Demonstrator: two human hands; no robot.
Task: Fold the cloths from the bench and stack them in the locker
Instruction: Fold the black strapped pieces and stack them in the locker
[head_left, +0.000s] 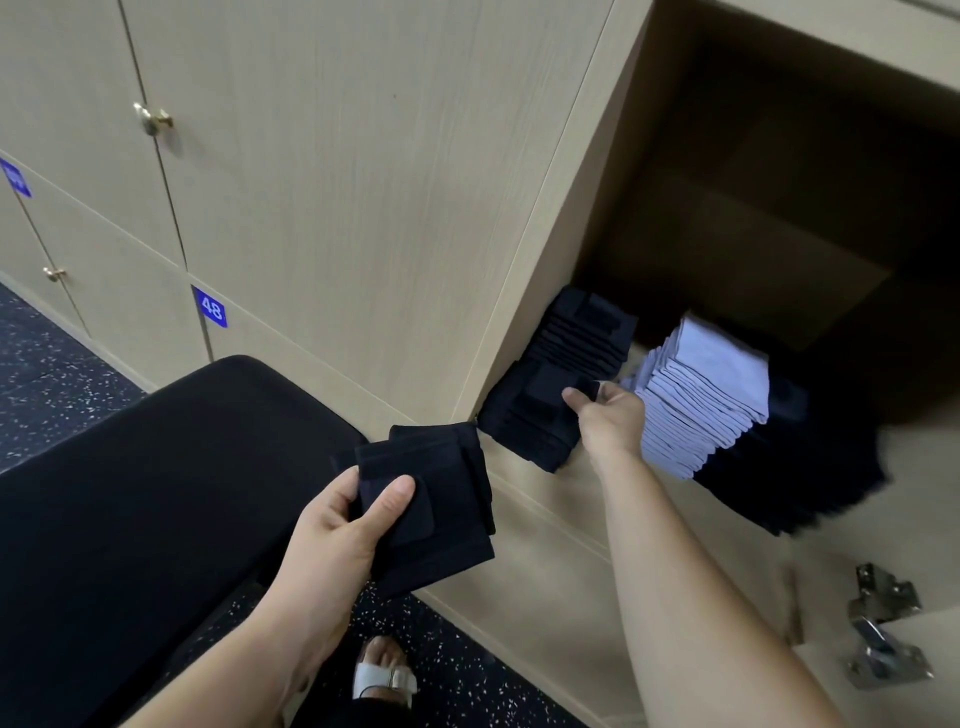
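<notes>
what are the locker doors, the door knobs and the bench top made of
Locker doors: pale wood-grain panel, likely laminate board, matte; fine grain lines.
Door knobs: shiny gold-coloured metal, with bright glints.
Bench top: black, smooth, rounded edge; looks like padded vinyl or fabric, cannot tell which.

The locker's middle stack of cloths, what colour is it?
The middle stack is pale lavender-grey, best seen in the head view.
</notes>
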